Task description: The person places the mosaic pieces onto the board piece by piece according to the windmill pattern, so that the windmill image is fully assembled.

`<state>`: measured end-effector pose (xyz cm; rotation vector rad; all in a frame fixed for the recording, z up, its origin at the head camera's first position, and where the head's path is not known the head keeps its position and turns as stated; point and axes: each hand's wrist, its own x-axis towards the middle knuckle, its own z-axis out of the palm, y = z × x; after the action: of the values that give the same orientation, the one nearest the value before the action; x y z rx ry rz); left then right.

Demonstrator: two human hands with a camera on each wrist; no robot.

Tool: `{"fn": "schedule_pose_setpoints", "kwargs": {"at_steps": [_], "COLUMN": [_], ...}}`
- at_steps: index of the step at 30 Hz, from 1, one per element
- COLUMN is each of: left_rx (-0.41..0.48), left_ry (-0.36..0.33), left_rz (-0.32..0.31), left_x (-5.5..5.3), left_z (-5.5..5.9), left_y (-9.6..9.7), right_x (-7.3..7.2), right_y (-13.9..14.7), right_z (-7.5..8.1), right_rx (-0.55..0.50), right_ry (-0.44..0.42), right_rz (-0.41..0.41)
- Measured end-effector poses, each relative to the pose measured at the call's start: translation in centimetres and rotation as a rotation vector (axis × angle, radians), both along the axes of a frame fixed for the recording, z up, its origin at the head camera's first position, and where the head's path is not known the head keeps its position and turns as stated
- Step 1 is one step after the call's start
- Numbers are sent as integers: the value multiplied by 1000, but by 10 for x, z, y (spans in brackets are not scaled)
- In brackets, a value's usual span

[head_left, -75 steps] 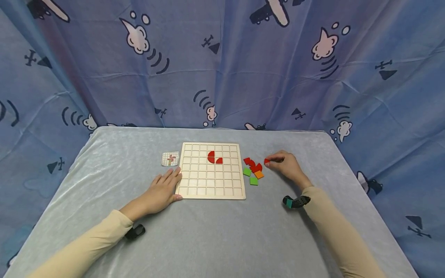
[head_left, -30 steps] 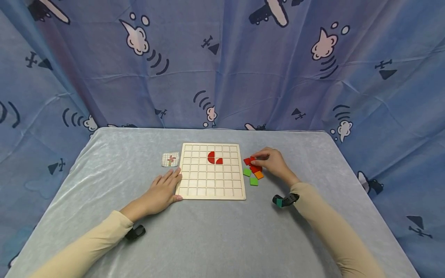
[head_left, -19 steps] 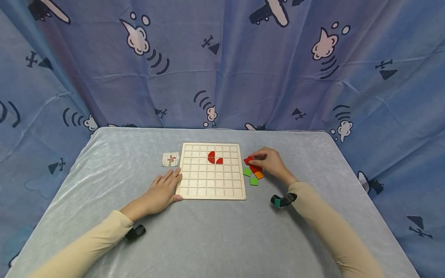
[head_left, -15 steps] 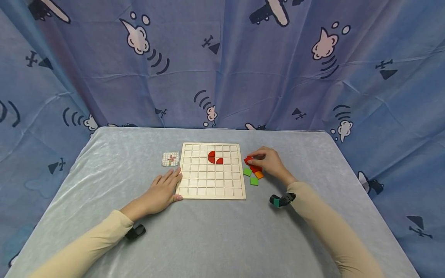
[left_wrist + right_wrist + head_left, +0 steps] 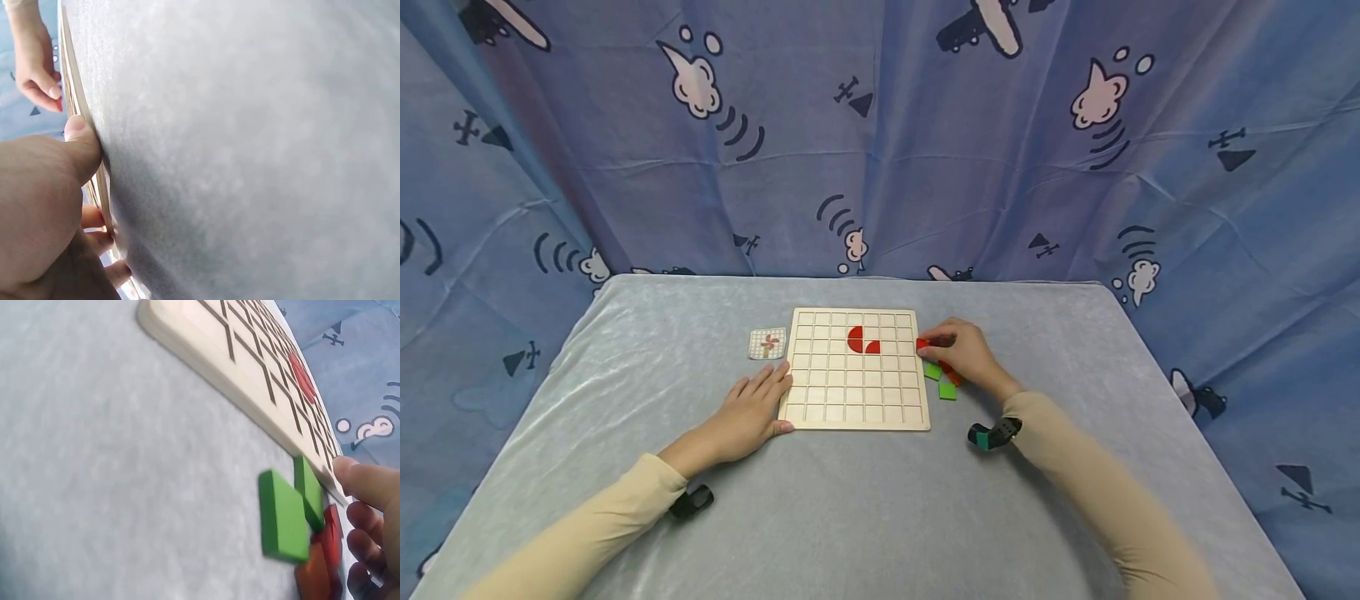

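My right hand (image 5: 966, 350) pinches a small red tile (image 5: 922, 342) between thumb and fingertips, over the right edge of a pale wooden grid board (image 5: 850, 392). On the board lie red quarter-round tiles (image 5: 855, 340), with one more quarter-round red tile (image 5: 873, 347) at their lower right. My left hand (image 5: 741, 421) rests at the board's left edge, fingers extended and thumb at the front corner. In the left wrist view the thumb (image 5: 80, 147) lies along the board's edge. The right wrist view hides the pinched tile behind the right hand (image 5: 378, 484).
Right of the board, partly under the right hand, lie two green tiles (image 5: 947, 391), red pieces (image 5: 331, 540) and an orange tile (image 5: 314, 575). A small card (image 5: 767, 343) with a printed grid pattern lies left of the board. A patterned blue curtain (image 5: 880, 167) hangs behind the table.
My right hand has carried the red tile leftward from beyond the loose pile, past the other red pieces, to the board's right edge. The left hand stays in place.
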<state>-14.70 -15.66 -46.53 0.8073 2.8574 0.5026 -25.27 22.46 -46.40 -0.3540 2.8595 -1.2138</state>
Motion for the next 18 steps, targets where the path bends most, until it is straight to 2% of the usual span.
{"fn": "schedule_pose_setpoints", "kwargs": {"at_steps": [13, 18], "left_rx": [0, 1], "left_ry": [6, 6], "left_rz": [-3, -5], "left_x": [0, 0], "left_z": [2, 1], "left_y": [0, 0], "right_x": [-3, -3], "right_y": [-27, -37], "right_z": [3, 2], "right_rx": [-51, -35], "right_ry": [-2, 0], "right_rz": [22, 30]}}
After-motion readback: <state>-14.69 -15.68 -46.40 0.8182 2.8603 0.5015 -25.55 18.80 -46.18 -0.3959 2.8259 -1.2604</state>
